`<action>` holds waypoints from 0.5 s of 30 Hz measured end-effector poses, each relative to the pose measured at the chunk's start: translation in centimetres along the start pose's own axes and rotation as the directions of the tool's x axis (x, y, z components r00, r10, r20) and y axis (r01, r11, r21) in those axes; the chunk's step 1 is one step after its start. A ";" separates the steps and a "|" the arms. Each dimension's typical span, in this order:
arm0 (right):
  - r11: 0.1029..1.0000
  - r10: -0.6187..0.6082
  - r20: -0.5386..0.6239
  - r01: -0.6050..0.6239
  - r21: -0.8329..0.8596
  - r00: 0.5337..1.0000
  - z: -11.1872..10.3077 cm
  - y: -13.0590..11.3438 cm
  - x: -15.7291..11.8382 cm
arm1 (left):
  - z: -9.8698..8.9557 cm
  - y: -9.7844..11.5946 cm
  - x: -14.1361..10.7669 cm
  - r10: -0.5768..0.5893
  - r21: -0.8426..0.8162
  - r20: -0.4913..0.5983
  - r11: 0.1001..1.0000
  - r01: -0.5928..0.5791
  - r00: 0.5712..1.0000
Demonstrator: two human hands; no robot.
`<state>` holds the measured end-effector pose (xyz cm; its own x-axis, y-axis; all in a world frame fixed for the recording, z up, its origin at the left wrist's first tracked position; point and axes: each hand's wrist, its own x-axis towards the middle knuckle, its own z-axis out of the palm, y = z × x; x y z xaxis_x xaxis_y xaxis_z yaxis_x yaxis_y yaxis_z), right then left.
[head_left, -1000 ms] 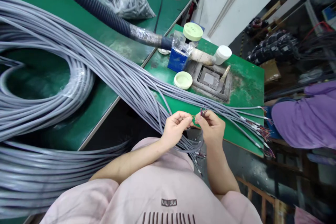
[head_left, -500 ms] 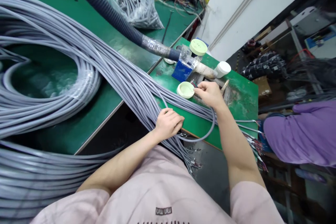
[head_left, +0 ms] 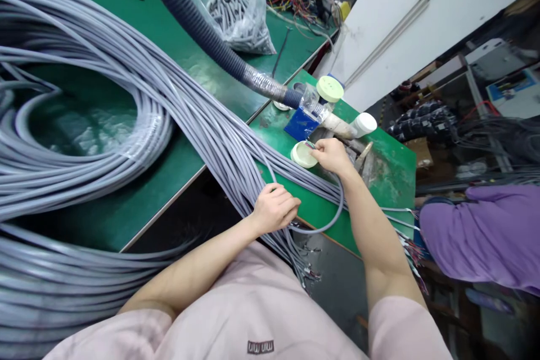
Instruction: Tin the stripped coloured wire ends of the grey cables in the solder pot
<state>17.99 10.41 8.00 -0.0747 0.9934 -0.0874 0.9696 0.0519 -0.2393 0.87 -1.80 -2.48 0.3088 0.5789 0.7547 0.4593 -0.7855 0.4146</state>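
A grey cable loops between my two hands. My right hand pinches it near its end, and thin wire tips show over a shallow pale-green dish. Whether the tips touch the inside of the dish I cannot tell. My left hand is closed round the same cable lower down, over the edge of the green table. Under and beside it runs a thick bundle of grey cables, some with stripped ends hanging below the left hand.
A ribbed hose reaches down to a blue box. Close by stand a green-lidded jar and a white jar. A plastic bag of cut grey pieces lies behind. At right sits a person in a purple top.
The view has shifted slightly. My right hand has moved a little lower against the dish, and the wire tips now point over its far rim. My left hand keeps its hold.
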 end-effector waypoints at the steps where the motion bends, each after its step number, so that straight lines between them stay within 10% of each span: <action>1: 1.000 -0.011 -0.020 0.012 0.022 1.000 -0.4 0.2 -0.3 | 0.0 0.0 0.0 -0.001 -0.001 0.000 1.000 0.001 1.000; 8: 0.966 0.143 -0.276 -0.074 0.246 0.951 -2.9 7.0 -3.8 | 0.1 -0.1 0.0 -0.007 -0.018 -0.019 1.000 0.007 1.000; 15: 0.882 0.431 -0.354 -0.304 0.360 0.830 -0.8 12.3 -3.7 | 0.0 0.0 0.2 -0.005 -0.022 0.001 1.000 0.005 1.000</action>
<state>30.33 7.45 6.11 0.4386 0.8831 0.1665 0.7936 -0.2937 -0.5328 0.91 -1.73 -2.32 0.3074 0.5830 0.7521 0.4427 -0.7872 0.4293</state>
